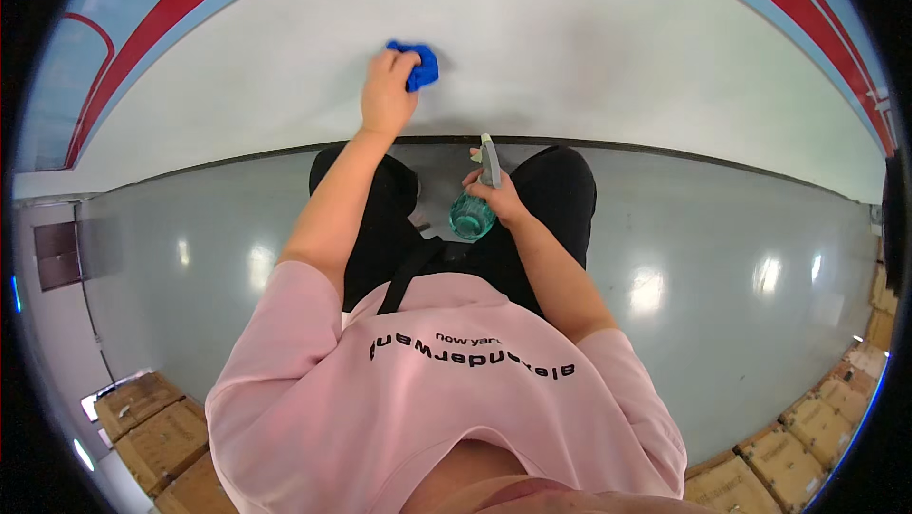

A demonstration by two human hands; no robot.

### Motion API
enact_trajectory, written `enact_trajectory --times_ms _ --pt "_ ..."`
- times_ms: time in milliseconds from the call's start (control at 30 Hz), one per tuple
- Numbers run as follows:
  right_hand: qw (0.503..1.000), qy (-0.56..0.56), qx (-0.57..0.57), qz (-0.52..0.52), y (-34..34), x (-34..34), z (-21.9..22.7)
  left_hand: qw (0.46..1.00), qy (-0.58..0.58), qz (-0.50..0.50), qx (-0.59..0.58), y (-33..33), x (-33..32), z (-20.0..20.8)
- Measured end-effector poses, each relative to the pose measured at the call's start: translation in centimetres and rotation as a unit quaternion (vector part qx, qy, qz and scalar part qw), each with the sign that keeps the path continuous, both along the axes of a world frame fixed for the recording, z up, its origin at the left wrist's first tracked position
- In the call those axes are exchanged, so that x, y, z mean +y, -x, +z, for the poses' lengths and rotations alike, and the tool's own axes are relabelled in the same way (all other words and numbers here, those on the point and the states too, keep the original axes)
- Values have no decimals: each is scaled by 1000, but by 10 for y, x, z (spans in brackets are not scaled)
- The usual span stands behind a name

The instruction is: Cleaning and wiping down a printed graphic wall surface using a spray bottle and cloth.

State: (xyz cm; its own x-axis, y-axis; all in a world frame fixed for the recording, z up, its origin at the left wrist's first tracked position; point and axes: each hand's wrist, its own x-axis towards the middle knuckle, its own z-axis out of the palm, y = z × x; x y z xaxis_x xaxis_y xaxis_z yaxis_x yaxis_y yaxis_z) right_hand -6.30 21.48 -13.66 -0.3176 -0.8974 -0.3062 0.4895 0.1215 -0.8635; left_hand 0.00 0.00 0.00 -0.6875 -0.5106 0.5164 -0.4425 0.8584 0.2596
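My left hand is closed around a crumpled blue cloth, which it holds against the white wall. Part of the cloth is hidden under my fingers. Between my knees, my right hand grips a spray bottle by its neck. The bottle is see-through green with a grey and white trigger head, and its nozzle points toward the wall.
A dark strip runs along the foot of the wall, where the shiny grey floor begins. Red and light-blue bands curve across the wall's upper part. Brown cardboard boxes stand behind me on the left, with more boxes on the right.
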Motion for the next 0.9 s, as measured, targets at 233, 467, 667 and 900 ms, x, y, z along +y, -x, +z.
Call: enact_trajectory --times_ms 233,467,667,900 --pt "1000 -5 3 7 5 17 -4 937 224 -58 260 32 16 103" --pt "1000 -20 8 0 15 28 0 991 34 -96 -88 39 23 -17" --pt "1000 -17 16 -2 10 28 -7 984 -3 -52 -171 -15 -7 -105" --pt "999 -18 37 8 14 21 -17 952 225 -102 180 23 32 54"
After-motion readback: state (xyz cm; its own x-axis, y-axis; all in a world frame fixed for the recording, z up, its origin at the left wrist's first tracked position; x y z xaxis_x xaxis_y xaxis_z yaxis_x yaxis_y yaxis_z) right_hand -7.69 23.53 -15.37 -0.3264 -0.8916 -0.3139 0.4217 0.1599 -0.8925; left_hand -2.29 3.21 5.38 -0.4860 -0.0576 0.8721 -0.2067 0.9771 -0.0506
